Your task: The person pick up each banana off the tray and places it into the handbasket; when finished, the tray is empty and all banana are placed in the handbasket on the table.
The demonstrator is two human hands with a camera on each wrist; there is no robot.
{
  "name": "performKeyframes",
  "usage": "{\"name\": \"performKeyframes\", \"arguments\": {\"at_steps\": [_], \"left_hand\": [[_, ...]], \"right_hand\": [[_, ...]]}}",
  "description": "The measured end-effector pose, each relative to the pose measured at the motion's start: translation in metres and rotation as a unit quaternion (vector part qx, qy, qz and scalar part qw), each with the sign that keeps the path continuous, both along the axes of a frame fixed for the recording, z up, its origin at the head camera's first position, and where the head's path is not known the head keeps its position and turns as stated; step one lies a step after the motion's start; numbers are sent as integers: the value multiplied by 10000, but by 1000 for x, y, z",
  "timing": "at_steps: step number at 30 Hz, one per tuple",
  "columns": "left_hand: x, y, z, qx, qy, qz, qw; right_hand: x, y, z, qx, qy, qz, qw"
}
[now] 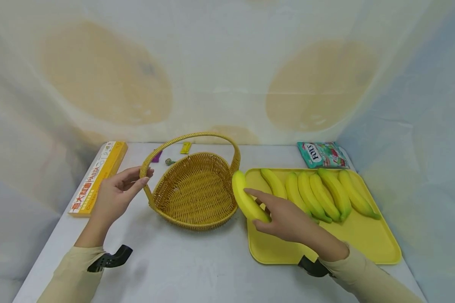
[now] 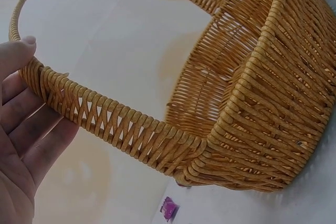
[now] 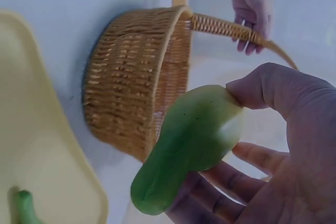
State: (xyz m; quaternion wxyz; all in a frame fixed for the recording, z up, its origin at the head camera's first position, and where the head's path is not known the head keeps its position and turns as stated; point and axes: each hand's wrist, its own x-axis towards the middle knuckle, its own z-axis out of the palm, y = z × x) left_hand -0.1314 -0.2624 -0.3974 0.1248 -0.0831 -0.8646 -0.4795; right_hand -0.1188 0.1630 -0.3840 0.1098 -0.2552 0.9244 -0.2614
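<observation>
A wicker basket (image 1: 197,193) with a tall arched handle (image 1: 191,135) stands mid-table, and its woven bottom shows bare. My left hand (image 1: 115,193) grips the left side of that handle, thumb on one face and fingers behind it in the left wrist view. Between the thumb and fingers of my right hand (image 1: 284,214) is a banana (image 1: 244,198), held in the air at the basket's right rim. Its green stem end (image 3: 157,187) points toward the camera in the right wrist view. Several more bananas (image 1: 307,195) lie side by side on a yellow tray (image 1: 364,248).
A pasta box (image 1: 98,179) lies at the left edge of the table. Behind the basket are a purple wrapped candy (image 1: 157,156), a yellow one (image 1: 186,147) and a small greenish item (image 1: 169,161). A teal FOX'S candy bag (image 1: 322,155) lies behind the tray.
</observation>
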Motion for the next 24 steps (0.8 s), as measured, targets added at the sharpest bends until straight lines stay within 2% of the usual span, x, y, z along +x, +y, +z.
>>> {"name": "performKeyframes", "arguments": {"at_steps": [6, 12, 19, 24], "left_hand": [[0, 0, 0, 6, 18, 8, 10000], [0, 0, 0, 45, -8, -12, 10000], [-1, 0, -1, 102, -125, 3, 9999], [-2, 1, 0, 59, -59, -14, 10000]], "right_hand": [[-8, -21, 3, -75, 260, 365, 9990], [-29, -56, 2, 151, 411, 657, 9969], [-61, -100, -10, 490, 137, 946, 9942], [-73, -133, -28, 782, -186, 1101, 9907]]}}
